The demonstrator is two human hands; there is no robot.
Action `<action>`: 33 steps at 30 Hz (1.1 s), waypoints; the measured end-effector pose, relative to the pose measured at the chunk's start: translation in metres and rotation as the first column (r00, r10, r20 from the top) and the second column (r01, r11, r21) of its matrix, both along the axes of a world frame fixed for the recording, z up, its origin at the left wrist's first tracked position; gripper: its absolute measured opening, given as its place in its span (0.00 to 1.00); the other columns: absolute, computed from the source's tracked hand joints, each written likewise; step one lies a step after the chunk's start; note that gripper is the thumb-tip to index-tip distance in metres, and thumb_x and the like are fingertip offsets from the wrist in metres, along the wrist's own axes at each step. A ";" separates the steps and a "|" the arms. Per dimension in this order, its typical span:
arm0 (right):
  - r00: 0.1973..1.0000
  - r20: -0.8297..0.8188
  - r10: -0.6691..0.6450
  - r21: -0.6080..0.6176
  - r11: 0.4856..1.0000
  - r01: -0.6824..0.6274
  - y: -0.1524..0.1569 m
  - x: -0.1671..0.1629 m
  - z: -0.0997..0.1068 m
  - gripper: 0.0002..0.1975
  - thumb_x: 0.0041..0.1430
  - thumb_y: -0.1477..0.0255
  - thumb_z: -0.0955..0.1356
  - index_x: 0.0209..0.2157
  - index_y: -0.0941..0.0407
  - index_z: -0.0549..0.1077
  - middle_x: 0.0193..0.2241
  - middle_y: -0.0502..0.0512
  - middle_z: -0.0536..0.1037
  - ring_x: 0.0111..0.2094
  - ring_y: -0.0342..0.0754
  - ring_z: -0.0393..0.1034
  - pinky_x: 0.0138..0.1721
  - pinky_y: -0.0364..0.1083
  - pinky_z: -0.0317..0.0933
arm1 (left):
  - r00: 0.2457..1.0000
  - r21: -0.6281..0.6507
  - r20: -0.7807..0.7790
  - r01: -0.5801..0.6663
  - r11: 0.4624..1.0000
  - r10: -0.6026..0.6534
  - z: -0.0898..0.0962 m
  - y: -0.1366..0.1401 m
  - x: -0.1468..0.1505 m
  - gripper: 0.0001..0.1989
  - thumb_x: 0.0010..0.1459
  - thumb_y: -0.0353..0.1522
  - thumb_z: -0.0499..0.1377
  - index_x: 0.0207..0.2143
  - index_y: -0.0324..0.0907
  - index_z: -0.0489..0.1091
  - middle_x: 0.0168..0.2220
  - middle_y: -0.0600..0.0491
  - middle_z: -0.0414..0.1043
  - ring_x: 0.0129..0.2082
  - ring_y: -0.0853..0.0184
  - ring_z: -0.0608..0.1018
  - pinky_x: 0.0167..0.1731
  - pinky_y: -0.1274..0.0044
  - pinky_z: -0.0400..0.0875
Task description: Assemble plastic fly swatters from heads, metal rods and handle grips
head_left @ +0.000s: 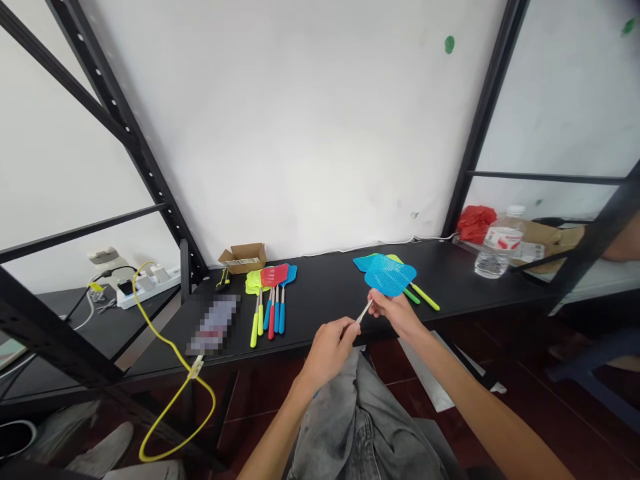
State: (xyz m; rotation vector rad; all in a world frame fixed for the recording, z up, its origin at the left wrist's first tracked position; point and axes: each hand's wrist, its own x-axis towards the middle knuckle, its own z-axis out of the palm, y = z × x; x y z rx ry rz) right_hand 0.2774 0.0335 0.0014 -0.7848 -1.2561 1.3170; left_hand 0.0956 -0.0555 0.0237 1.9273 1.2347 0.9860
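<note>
A blue fly swatter point(391, 275) is held between my two hands above the front edge of the black shelf. My right hand point(395, 312) pinches it just below its perforated head. Lower down, my left hand point(327, 347) closes around the handle end, which the fingers hide. Bare metal rod shows between the hands. Behind the blue head lie more swatters, with a lime handle point(426, 297) and a green handle point(412, 296) sticking out. To the left, several swatters lie side by side, among them a red swatter point(275, 275) with blue and lime ones.
An open cardboard box point(243, 257) stands at the back left, near a blurred-out flat object point(214, 325) with a yellow cable point(173, 347). A power strip point(149, 287) lies far left. At right are a water bottle point(500, 243), a red bag point(477, 223) and black rack posts point(487, 113).
</note>
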 end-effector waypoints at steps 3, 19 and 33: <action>0.995 -0.019 -0.096 -0.015 0.995 0.096 0.010 0.014 0.001 0.19 0.47 0.54 0.74 0.26 0.57 0.74 0.20 0.52 0.72 0.23 0.45 0.68 0.23 0.43 0.59 | 0.978 0.139 -0.180 -0.082 0.987 0.107 0.005 -0.004 -0.005 0.18 0.64 0.42 0.49 0.27 0.44 0.69 0.19 0.58 0.62 0.21 0.70 0.63 0.24 0.79 0.52; 0.990 -0.050 -0.135 -0.033 0.991 0.133 0.003 0.014 0.012 0.21 0.50 0.52 0.72 0.28 0.58 0.75 0.22 0.52 0.71 0.22 0.43 0.66 0.21 0.42 0.57 | 0.964 0.102 -0.259 -0.029 0.994 0.055 0.014 -0.008 -0.015 0.14 0.64 0.41 0.48 0.32 0.45 0.68 0.16 0.62 0.58 0.18 0.70 0.58 0.22 0.78 0.49; 0.956 0.150 0.251 0.017 0.966 -0.257 -0.026 -0.025 -0.002 0.20 0.58 0.53 0.67 0.28 0.57 0.73 0.18 0.49 0.70 0.21 0.44 0.67 0.24 0.43 0.56 | 0.975 -0.090 0.189 -0.099 0.991 0.114 -0.021 0.000 0.019 0.26 0.63 0.51 0.44 0.22 0.42 0.59 0.16 0.59 0.55 0.18 0.73 0.59 0.21 0.80 0.52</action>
